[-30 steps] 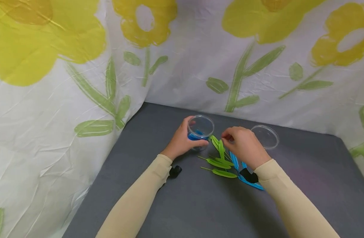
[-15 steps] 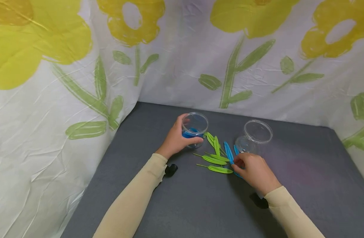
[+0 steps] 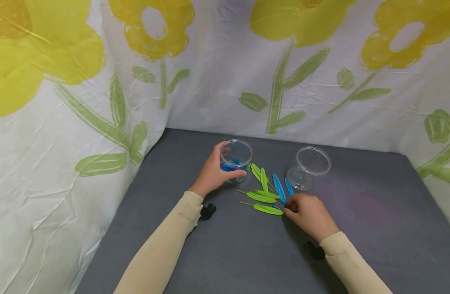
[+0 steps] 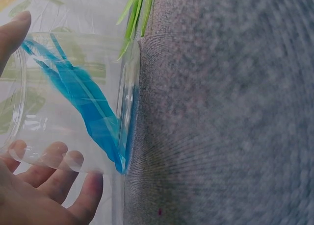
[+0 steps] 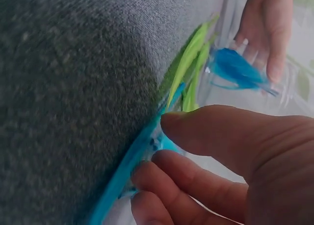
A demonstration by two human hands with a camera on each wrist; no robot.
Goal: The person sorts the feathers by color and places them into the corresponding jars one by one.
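In the head view, my left hand [image 3: 218,170] grips a clear round plastic jar [image 3: 236,152], which stands upright on the table. Blue feathers [image 4: 88,100] lie slanted inside the jar. My right hand [image 3: 312,215] is low over the table at a long blue feather [image 5: 125,168]. A gap shows between its thumb and forefinger in the right wrist view, and the thumb tip overlaps the feather's edge. The palm hides part of that feather. Two more blue feathers [image 3: 279,188] point away beside the fingertips. Several green feathers [image 3: 261,197] lie between the hands, some overlapping.
A second clear jar [image 3: 313,161] stands behind the right hand, nothing visible inside. The grey table [image 3: 225,253] reaches back to a white cloth [image 3: 210,94] printed with yellow flowers, which also hangs on the left. Each wrist wears a small black camera [image 3: 208,211].
My right hand has moved from the green feathers beside the left jar down and right to the blue feathers. The left hand keeps its grip on the jar. The head view has shifted slightly.
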